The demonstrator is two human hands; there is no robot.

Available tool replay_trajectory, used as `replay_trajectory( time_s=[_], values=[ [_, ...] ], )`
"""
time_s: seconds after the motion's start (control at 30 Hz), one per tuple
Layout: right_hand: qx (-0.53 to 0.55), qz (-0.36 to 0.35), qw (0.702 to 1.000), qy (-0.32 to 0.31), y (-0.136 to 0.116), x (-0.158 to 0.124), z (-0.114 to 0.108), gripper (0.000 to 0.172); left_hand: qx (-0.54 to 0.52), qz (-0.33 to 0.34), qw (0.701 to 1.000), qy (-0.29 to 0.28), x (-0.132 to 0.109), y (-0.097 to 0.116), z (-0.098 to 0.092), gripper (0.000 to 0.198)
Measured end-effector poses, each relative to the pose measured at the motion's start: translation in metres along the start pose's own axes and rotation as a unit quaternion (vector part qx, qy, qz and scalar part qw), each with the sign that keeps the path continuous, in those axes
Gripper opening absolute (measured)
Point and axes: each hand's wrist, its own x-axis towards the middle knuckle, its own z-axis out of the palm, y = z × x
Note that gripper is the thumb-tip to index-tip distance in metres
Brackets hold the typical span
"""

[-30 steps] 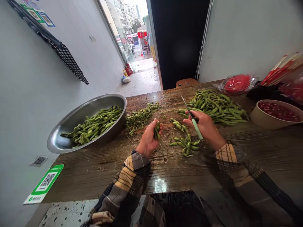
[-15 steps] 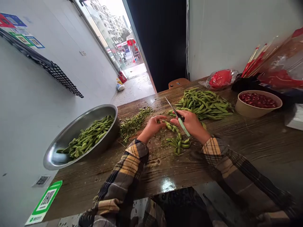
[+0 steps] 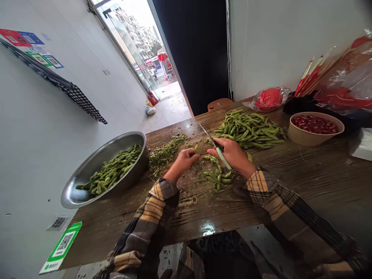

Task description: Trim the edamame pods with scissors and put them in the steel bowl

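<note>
My left hand [image 3: 185, 161] is closed, pinching a soybean pod [image 3: 197, 149] upright between thumb and fingers over the table. In my right hand [image 3: 232, 153] is a pair of scissors [image 3: 222, 157] with a pale green handle, its blades pointing away to the upper left. My fingers hide part of the handle. Below and between the hands lies a small group of pods [image 3: 217, 177] on the wood. Just behind my right hand is a large heap of green pods [image 3: 251, 130]. Small trimmed bits [image 3: 167, 153] are scattered to the left of my left hand.
A tilted metal basin [image 3: 71, 193] with pods in it stands at the left of the wooden table [image 3: 174, 224]. At right are a paper bowl of dark red beans [image 3: 308, 135], a red bundle in plastic [image 3: 270, 99] and a white box [image 3: 363, 145]. A green QR sign [image 3: 62, 246] lies front left.
My left hand has moved slightly left and down, and the pod now stands upright in its fingers. The scissors remain in my right hand. The view has shifted slightly.
</note>
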Motion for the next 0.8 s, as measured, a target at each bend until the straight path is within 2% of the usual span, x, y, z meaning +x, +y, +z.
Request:
replay_trajectory(
  time_s=[0.13,0.23,0.37,0.47,0.63,0.8],
  values=[
    [-0.022,-0.018,0.999,-0.042,0.0,-0.003,0.002,0.043,-0.22,-0.065,0.973,-0.015,-0.033,0.006,-0.005,0.038],
    [-0.018,-0.034,0.995,-0.097,0.0,-0.006,0.004,0.049,-0.269,-0.079,0.96,-0.013,-0.049,0.005,-0.001,0.041],
    [-0.009,-0.048,0.982,-0.181,-0.004,-0.011,0.005,0.055,-0.217,-0.045,0.975,-0.009,-0.057,0.001,0.005,0.036],
    [-0.013,-0.039,0.975,-0.216,-0.006,-0.012,0.004,0.058,-0.136,-0.001,0.991,-0.002,-0.056,0.0,0.007,0.027],
    [-0.014,-0.044,0.969,-0.243,-0.007,-0.013,0.004,0.06,-0.006,0.073,0.997,0.027,-0.051,-0.002,0.008,0.02],
    [-0.019,-0.05,0.97,-0.238,-0.009,-0.015,0.007,0.055,0.028,0.081,0.996,0.018,-0.05,-0.007,0.011,0.016]
  ],
)
